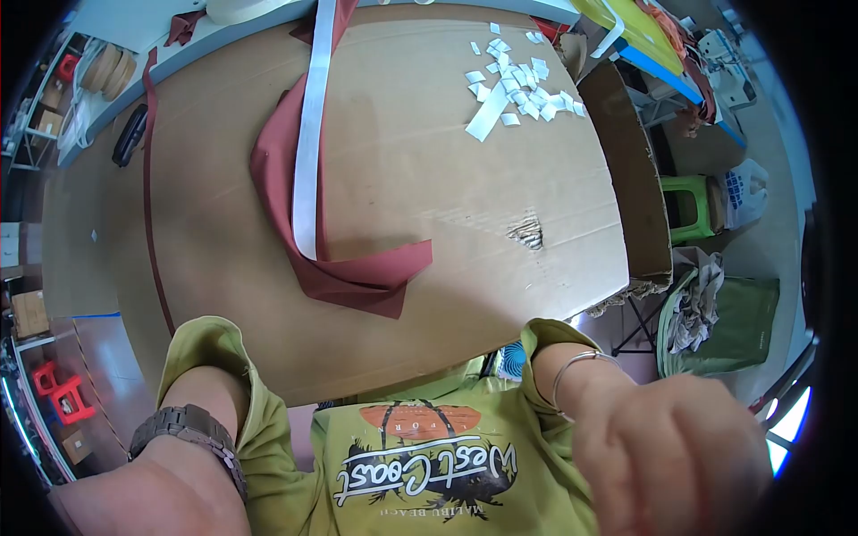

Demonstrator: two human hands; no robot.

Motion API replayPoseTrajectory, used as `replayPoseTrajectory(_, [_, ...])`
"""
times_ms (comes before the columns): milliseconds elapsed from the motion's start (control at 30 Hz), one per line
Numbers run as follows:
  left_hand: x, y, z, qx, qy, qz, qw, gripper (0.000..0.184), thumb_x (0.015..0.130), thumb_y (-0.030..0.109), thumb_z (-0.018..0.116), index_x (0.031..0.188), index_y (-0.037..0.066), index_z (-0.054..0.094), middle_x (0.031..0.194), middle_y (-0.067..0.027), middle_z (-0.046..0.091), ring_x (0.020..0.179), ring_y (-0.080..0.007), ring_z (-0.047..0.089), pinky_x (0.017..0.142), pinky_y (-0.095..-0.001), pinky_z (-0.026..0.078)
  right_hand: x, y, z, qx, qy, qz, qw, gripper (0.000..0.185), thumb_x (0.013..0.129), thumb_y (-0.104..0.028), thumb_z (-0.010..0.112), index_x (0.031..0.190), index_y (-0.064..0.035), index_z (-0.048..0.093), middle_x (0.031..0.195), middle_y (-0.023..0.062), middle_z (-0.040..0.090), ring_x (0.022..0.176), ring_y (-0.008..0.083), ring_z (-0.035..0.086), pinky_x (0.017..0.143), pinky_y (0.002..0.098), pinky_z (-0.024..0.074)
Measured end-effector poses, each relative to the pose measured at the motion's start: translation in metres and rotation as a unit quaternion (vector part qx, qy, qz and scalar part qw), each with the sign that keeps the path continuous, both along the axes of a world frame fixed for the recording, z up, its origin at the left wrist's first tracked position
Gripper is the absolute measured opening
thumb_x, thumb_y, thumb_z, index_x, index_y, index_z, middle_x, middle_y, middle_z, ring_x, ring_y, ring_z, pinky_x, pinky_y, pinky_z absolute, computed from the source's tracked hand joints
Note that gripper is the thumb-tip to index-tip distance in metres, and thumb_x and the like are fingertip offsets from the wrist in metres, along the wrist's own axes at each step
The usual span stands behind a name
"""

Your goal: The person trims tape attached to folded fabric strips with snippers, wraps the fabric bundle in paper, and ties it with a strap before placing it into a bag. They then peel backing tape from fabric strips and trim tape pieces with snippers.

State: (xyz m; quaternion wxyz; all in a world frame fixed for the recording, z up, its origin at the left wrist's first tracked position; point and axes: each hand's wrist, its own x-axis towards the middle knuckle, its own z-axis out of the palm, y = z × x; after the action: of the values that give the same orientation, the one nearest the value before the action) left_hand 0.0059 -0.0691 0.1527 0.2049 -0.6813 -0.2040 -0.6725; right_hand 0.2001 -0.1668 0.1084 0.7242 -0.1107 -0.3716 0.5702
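Note:
My left hand [147, 496] is raised at the bottom left, with a dark watch [192, 438] on its wrist; its fingers are out of frame. My right hand [670, 451] is close to the camera at the bottom right, fingers curled in, a silver bangle [581, 362] on the wrist. Anything inside its grip is hidden. Both hands are apart from the cardboard-covered table [465, 295]. Maroon fabric [357, 281] lies folded there, and a long white strip [310, 152] runs over it to the far edge.
Small white pieces [523, 85] are scattered at the far right of the cardboard. A thin maroon strip [152, 196] runs along the left side, near a black object [131, 134]. An open cardboard box [630, 161] adjoins the right edge. Beyond it stands a green stool [688, 205].

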Motion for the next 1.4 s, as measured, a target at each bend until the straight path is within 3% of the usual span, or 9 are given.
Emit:
replayPoseTrajectory(100, [0.000, 0.004, 0.000, 0.009, 0.007, 0.014, 1.000, 0.020, 0.092, 0.016, 0.032, 0.072, 0.015, 0.033, 0.052, 0.0071, 0.026, 0.040, -0.0039, 0.022, 0.037, -0.0150, 0.025, -0.001, -0.010, 0.003, -0.016, 0.016, 0.015, 1.000, 0.017, 0.076, 0.002, 0.058, 0.092, -0.0053, 0.058, 0.082, 0.0028, 0.058, 0.066, 0.0141, 0.051, 0.059, 0.0197, 0.0444])
replayPoseTrajectory(267, [-0.010, 0.015, -0.001, 0.053, -0.034, -0.124, 0.990, 0.018, 0.092, 0.016, 0.033, 0.074, 0.015, 0.034, 0.052, 0.0069, 0.027, 0.040, -0.0044, 0.023, 0.036, -0.0151, 0.022, 0.017, -0.024, 0.004, -0.042, 0.042, 0.049, 0.997, 0.019, 0.076, 0.004, 0.058, 0.093, -0.0047, 0.059, 0.079, 0.0027, 0.057, 0.063, 0.0141, 0.050, 0.057, 0.0193, 0.0439])
replayPoseTrajectory(400, [0.017, 0.017, 0.000, 0.083, -0.209, -0.277, 0.934, 0.017, 0.092, 0.016, 0.032, 0.075, 0.015, 0.034, 0.052, 0.0064, 0.027, 0.040, -0.0044, 0.023, 0.035, -0.0149, 0.021, 0.000, -0.001, -0.001, -0.059, 0.052, 0.073, 0.994, 0.021, 0.075, 0.005, 0.057, 0.094, -0.0042, 0.060, 0.078, 0.0026, 0.057, 0.060, 0.0141, 0.049, 0.055, 0.0189, 0.0435])
replayPoseTrajectory(567, [0.014, 0.017, -0.004, 0.067, -0.173, -0.281, 0.942, 0.017, 0.092, 0.016, 0.032, 0.075, 0.015, 0.034, 0.052, 0.0062, 0.027, 0.040, -0.0043, 0.023, 0.036, -0.0147, 0.022, -0.042, 0.014, -0.003, 0.005, 0.091, 0.050, 0.995, 0.021, 0.065, 0.008, 0.060, 0.073, -0.0116, 0.060, 0.071, -0.0028, 0.047, 0.057, 0.0073, 0.035, 0.045, 0.0161, 0.0273])
replayPoseTrajectory(933, [-0.011, 0.011, -0.012, 0.036, -0.081, -0.277, 0.957, 0.017, 0.092, 0.017, 0.033, 0.076, 0.015, 0.034, 0.052, 0.0058, 0.027, 0.041, -0.0042, 0.024, 0.038, -0.0143, 0.023, -0.040, 0.016, -0.013, 0.067, 0.089, 0.065, 0.992, 0.009, 0.071, -0.004, 0.058, 0.080, -0.0060, 0.059, 0.075, 0.0011, 0.049, 0.056, 0.0117, 0.038, 0.050, 0.0212, 0.0314])
replayPoseTrajectory(1100, [-0.012, 0.008, -0.012, 0.033, 0.000, -0.195, 0.980, 0.015, 0.093, 0.018, 0.034, 0.078, 0.015, 0.034, 0.053, 0.0059, 0.029, 0.045, -0.0035, 0.028, 0.046, -0.0120, 0.026, -0.036, 0.017, -0.022, 0.099, 0.076, 0.073, 0.990, 0.012, 0.074, -0.010, 0.057, 0.083, -0.0033, 0.059, 0.078, 0.0030, 0.050, 0.056, 0.0139, 0.039, 0.052, 0.0238, 0.0334])
replayPoseTrajectory(1200, [-0.013, 0.007, -0.016, 0.019, -0.040, -0.219, 0.975, 0.006, 0.093, 0.020, 0.034, 0.096, 0.014, 0.033, 0.073, 0.0058, 0.033, 0.053, -0.0039, 0.030, 0.047, -0.0129, 0.027, -0.035, 0.015, -0.030, 0.111, 0.064, 0.104, 0.986, 0.015, 0.075, -0.013, 0.057, 0.085, -0.0016, 0.058, 0.079, 0.0041, 0.051, 0.056, 0.0152, 0.040, 0.053, 0.0253, 0.0346])
replayPoseTrajectory(1333, [-0.015, 0.008, -0.022, -0.014, -0.066, -0.263, 0.962, 0.026, 0.095, 0.023, 0.034, 0.119, 0.013, 0.032, 0.098, 0.0056, 0.038, 0.062, -0.0045, 0.033, 0.049, -0.0142, 0.028, -0.029, 0.018, -0.047, 0.116, 0.080, 0.126, 0.982, 0.020, 0.077, -0.017, 0.056, 0.087, 0.0001, 0.058, 0.080, 0.0053, 0.051, 0.056, 0.0165, 0.041, 0.055, 0.0268, 0.0358])
replayPoseTrajectory(1400, [-0.016, 0.009, -0.026, -0.005, -0.079, -0.286, 0.955, 0.037, 0.095, 0.024, 0.034, 0.131, 0.013, 0.031, 0.111, 0.0056, 0.040, 0.067, -0.0048, 0.034, 0.050, -0.0148, 0.028, -0.007, 0.028, -0.072, 0.114, -0.208, -0.114, 0.965, 0.023, 0.074, -0.009, 0.062, 0.094, -0.0001, 0.059, 0.086, 0.0078, 0.054, 0.057, 0.0137, 0.044, 0.050, 0.0235, 0.0359])
